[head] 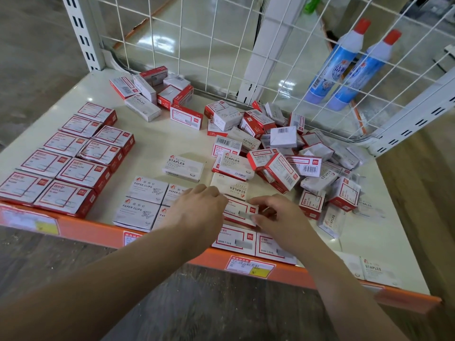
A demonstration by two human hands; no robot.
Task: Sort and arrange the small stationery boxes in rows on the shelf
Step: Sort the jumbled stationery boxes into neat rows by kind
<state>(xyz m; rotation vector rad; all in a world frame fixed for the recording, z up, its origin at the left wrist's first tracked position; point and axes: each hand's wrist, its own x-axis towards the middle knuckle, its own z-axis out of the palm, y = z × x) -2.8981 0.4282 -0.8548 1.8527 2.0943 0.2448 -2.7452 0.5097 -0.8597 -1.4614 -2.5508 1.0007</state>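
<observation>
Red-and-white stationery boxes cover a cream shelf (152, 141) edged with an orange strip (103, 231), as a person reaches in with both bare hands. The left hand (197, 210) and right hand (278, 215) meet over one red-framed box (240, 211) near the front edge; the right thumb and curled fingers pinch its right end, while the left hand's fingers curl against its left end, though how firmly the left grips cannot be told. The box sits just behind two matching boxes (253, 242) lying flat side by side at the front edge.

To the left of the hands, white paper-clip boxes (145, 200) lie in a tidy block, partly hidden by the left hand. Further left, larger red boxes (66, 158) stand in two neat rows running from the front edge toward the back. A white staples box (183, 167) lies alone mid-shelf, and another (230, 185), turned upside down, touches the space just beyond the fingers.

At right, a loose heap (283, 153) of mixed boxes spreads toward the corner; a smaller heap (152, 92) sits at the back left. A white wire grid (221, 40) backs the shelf. Two blue-and-white bottles (349, 67) with red caps lean behind it. Price labels (250, 265) are stuck on the strip.
</observation>
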